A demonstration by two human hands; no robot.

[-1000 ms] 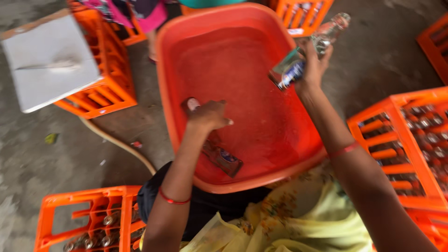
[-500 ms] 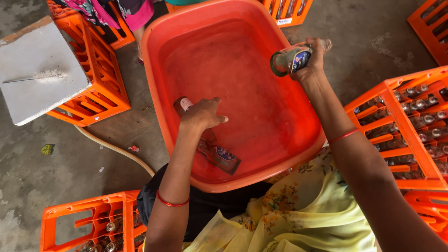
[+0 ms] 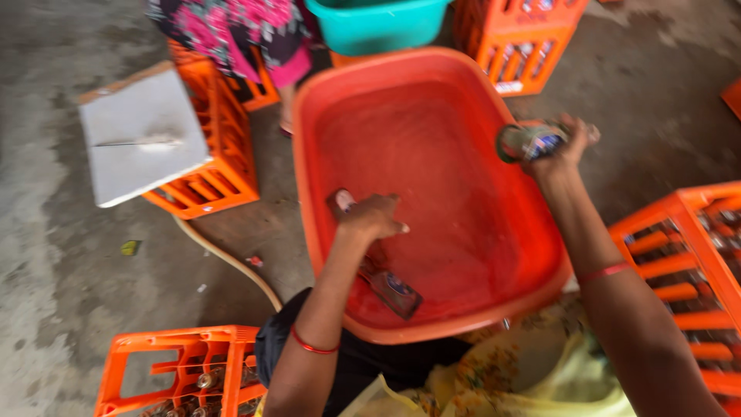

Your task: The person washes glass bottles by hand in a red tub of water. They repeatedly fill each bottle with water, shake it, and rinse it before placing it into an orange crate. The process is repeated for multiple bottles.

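Gripping glass bottle (image 3: 531,142) in closed right hand (image 3: 562,148) above far right rim of red tub (image 3: 432,77); left hand (image 3: 372,218) closing around second bottle (image 3: 390,286) lying inside tub near front wall

The floor (image 3: 69,309) is grey concrete, rough and a bit dirty, with small scraps lying on it at the left. Orange plastic crates stand all around: one (image 3: 208,170) at the upper left with a flat white board (image 3: 143,143) on top, one (image 3: 181,371) at the bottom left, one (image 3: 525,46) at the top, and one (image 3: 679,262) at the right. A pale hose (image 3: 228,259) curves across the floor. A teal tub (image 3: 378,27) sits at the top edge. The light is soft daylight.
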